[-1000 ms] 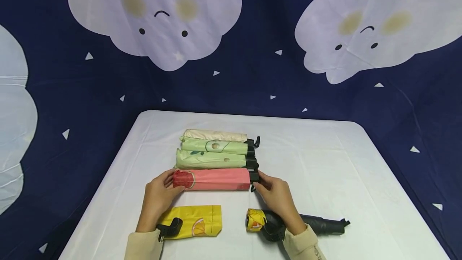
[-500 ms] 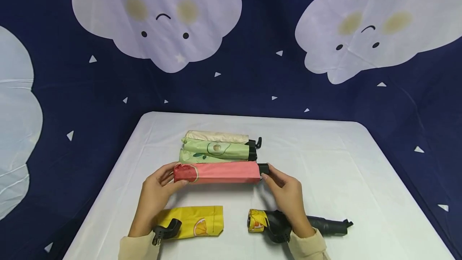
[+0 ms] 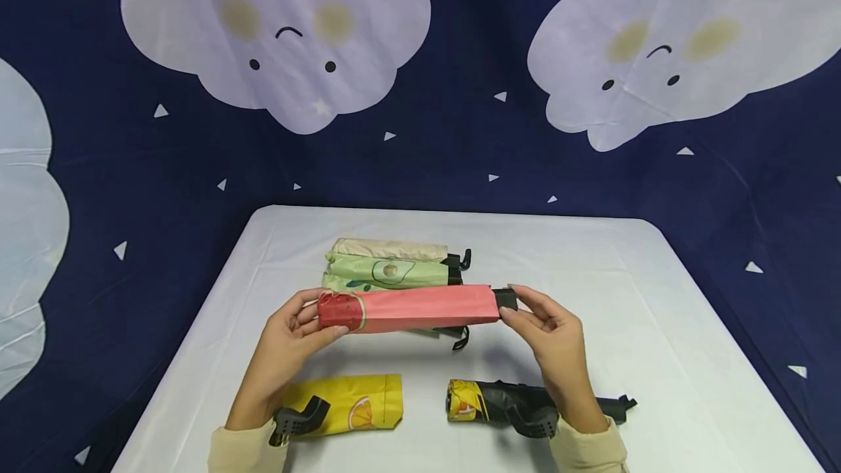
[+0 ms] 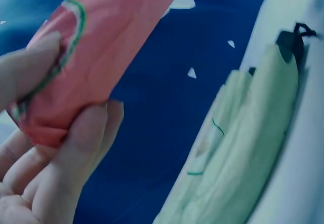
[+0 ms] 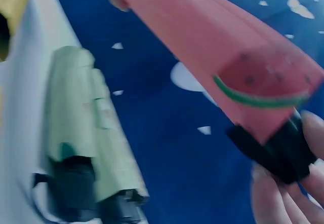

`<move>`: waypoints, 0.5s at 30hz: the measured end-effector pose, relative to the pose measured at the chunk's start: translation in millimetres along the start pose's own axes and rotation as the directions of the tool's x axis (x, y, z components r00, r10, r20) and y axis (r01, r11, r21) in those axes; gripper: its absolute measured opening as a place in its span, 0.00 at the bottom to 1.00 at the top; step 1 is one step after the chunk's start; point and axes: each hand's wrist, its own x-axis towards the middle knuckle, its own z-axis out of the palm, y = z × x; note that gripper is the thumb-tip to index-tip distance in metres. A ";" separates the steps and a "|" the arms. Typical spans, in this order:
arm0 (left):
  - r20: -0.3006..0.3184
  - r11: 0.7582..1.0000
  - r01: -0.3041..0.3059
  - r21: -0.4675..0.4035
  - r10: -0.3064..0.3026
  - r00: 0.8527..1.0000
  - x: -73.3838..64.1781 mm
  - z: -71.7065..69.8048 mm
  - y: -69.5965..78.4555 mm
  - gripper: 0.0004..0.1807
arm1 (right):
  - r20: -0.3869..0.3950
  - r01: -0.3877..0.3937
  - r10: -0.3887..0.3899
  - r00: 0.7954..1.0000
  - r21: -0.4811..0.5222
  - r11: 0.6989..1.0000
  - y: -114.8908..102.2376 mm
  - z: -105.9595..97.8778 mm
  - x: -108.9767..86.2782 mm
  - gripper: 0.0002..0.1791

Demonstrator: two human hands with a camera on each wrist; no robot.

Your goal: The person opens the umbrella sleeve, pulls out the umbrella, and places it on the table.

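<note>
Two hands (image 3: 289,334) (image 3: 552,325), pink umbrella (image 3: 423,309), table edge (image 3: 525,220) beyond

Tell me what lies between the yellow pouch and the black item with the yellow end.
Bare white tabletop separates the yellow pouch from the black item, as the head view shows. The held pink umbrella is outside that gap.

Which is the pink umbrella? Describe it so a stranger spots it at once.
Find the white table, then the left hand and right hand above it. The pink umbrella spans between them. Unlike the green umbrellas lying on the table, it is held up and bears a watermelon print.
</note>
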 end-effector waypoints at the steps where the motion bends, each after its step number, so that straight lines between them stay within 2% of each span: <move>1: 0.015 1.000 -0.010 -0.009 0.010 1.000 -1.3 0.1 1.6 0.34 | 0.043 0.006 -0.006 0.999 0.017 1.000 -4.8 -3.5 -0.7 0.25; 5: 0.069 0.997 -0.065 -0.034 0.068 0.995 -6.5 -0.1 9.3 0.33 | 0.201 0.028 -0.035 0.979 0.036 0.999 -21.0 -16.0 -5.9 0.27; 9: 0.121 0.991 -0.123 -0.047 0.128 0.984 -11.5 -0.9 17.0 0.32 | 0.304 0.067 -0.054 0.951 -0.033 0.997 -30.5 -26.3 -12.4 0.27; 12: 0.181 0.984 -0.173 -0.051 0.180 0.967 -15.6 -1.9 20.6 0.31 | 0.369 0.113 -0.072 0.927 -0.090 0.990 -33.2 -33.4 -17.1 0.26; 15: 0.264 0.976 -0.207 -0.072 0.219 0.939 -20.2 -2.1 22.3 0.31 | 0.416 0.137 -0.084 0.906 -0.099 0.986 -33.0 -39.0 -21.9 0.25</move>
